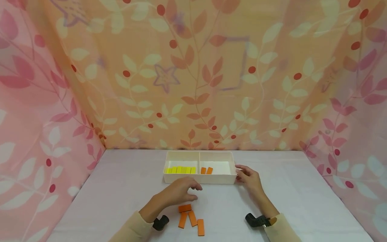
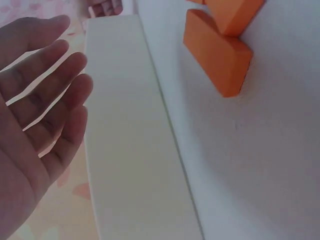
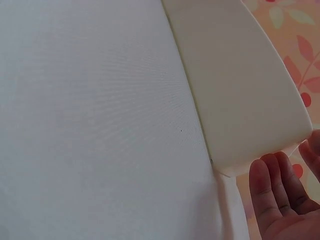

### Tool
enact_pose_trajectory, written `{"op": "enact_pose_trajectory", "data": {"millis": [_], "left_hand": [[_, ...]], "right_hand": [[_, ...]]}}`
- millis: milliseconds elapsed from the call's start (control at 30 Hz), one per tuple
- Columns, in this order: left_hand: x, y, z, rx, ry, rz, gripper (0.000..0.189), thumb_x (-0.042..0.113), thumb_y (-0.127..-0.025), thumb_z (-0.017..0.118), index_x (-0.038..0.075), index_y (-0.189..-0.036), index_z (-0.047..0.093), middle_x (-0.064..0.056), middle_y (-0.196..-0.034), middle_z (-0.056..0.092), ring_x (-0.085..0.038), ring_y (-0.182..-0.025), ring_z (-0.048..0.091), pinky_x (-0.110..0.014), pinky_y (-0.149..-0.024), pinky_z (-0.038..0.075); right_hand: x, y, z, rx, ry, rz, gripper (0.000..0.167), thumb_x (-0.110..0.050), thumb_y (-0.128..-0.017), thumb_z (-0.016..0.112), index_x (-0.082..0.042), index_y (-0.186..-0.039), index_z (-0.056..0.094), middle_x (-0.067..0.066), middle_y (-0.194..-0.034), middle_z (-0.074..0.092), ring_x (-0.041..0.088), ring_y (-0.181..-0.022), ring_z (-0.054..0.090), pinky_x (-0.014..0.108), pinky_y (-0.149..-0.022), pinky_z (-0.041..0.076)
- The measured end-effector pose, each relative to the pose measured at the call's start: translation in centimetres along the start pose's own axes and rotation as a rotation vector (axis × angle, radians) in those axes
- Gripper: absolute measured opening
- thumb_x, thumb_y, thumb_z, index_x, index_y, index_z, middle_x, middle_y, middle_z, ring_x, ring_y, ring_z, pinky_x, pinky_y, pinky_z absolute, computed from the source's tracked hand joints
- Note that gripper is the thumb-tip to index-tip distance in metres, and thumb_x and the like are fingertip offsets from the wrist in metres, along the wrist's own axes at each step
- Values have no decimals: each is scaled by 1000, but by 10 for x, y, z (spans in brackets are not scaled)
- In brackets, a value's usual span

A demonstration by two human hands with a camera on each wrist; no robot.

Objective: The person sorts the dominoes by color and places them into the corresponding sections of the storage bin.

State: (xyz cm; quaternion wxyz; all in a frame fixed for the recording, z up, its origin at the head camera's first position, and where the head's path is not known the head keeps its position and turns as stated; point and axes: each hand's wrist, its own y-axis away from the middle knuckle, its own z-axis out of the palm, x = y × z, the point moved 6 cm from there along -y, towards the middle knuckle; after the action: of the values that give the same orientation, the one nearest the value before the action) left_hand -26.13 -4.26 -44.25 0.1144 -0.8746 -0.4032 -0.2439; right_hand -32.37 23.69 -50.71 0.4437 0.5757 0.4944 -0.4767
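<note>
A white two-compartment box (image 1: 184, 179) stands on the table. Its left compartment holds a row of several yellow blocks (image 1: 181, 170); two orange blocks (image 1: 206, 170) lie in the right one. My left hand (image 1: 179, 192) hovers in front of the box, fingers spread and loosely bent, nothing between them. Just below that hand, several orange blocks (image 1: 192, 218) lie loose on the table; one orange block (image 2: 217, 52) shows large in the left wrist view. My right hand (image 1: 250, 179) is at the box's right end, its fairly straight fingertips (image 3: 260, 172) against the end wall.
The table (image 1: 121, 168) has a white cover. A patterned curtain (image 1: 145, 101) hangs along its back edge, with pink patterned cloth (image 1: 39, 134) at the left side. Black wrist cameras (image 1: 257, 220) are strapped on both wrists.
</note>
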Motion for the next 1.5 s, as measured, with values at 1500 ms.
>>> {"op": "enact_pose_trajectory", "data": {"millis": [1500], "left_hand": [[-31, 36, 33, -192, -209, -33, 50, -7, -82, 66, 35, -108, 71, 12, -95, 55, -4, -86, 45, -22, -80, 46]], "right_hand": [[-4, 0, 1, -18, -8, -14, 38, -12, -93, 64, 2, -127, 59, 9, -88, 66, 12, -71, 65, 27, -68, 58]]}}
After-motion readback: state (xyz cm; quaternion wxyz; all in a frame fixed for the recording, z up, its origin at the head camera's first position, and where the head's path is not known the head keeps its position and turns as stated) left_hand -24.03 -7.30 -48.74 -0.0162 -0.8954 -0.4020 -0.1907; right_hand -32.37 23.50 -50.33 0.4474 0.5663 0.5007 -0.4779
